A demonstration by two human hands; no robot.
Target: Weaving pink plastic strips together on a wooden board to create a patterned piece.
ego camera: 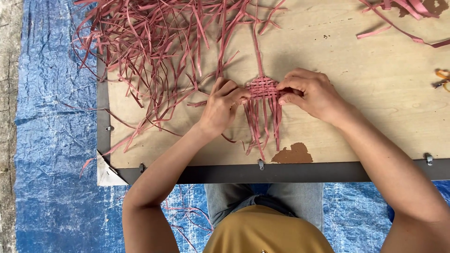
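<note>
A small woven patch of reddish-pink strips (262,88) lies on a plywood board (356,93), with loose strip ends (262,126) hanging toward me and one long strip running away from it. My left hand (224,104) pinches the patch's left edge. My right hand (309,93) presses and grips its right edge with curled fingers. Both hands rest on the board.
A large heap of loose reddish-pink strips (154,42) covers the board's far left. More strips (398,14) lie at the far right, near an orange-handled tool (443,77). The board has a dark frame (281,172) with metal clips and sits on a blue tarp (56,140).
</note>
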